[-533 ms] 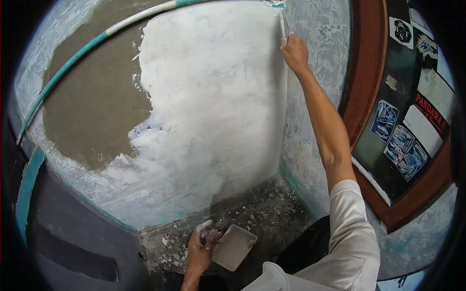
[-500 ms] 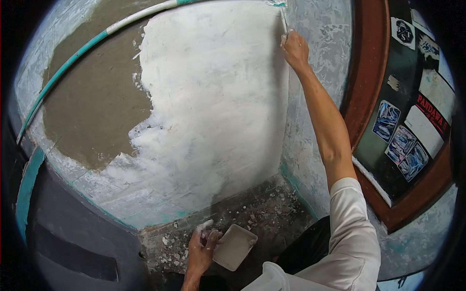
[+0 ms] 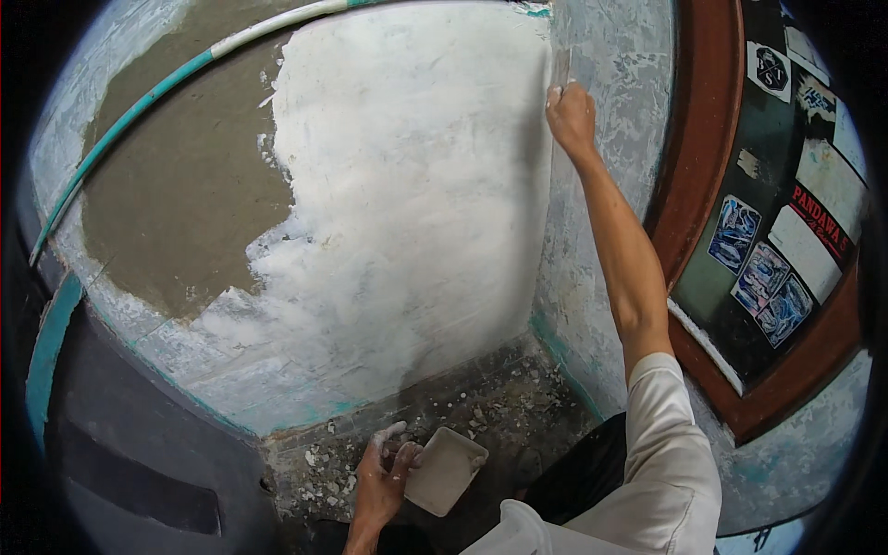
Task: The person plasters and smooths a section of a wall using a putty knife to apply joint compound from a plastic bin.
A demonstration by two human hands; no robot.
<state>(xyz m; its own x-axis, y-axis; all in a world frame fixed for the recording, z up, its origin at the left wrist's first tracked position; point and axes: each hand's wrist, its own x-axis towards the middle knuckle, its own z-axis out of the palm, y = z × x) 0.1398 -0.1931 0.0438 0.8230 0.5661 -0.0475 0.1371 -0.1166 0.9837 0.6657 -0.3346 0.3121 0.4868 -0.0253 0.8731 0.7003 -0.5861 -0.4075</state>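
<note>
My right hand (image 3: 571,118) is raised at the inner corner of the wall, closed around a putty knife. Only a thin pale part of the putty knife (image 3: 561,67) shows above the fingers, flat against the corner. White putty (image 3: 416,166) covers much of the wall to its left. Low down, my left hand (image 3: 381,476), smeared with white, is curled at the left edge of a shallow rectangular tray (image 3: 448,472), one finger sticking out. The tray has a pale coating inside. My grip under its edge is partly hidden.
Bare grey-brown plaster (image 3: 185,176) lies left of the white area, crossed by a green-and-white hose or pipe (image 3: 139,109). Broken flakes (image 3: 324,472) litter the floor by the wall. At right stands a brown wooden frame (image 3: 689,139) around a dark panel with stickers.
My right hand has moved down and slightly right along the corner, with the putty knife. My left hand and the tray have hardly moved.
</note>
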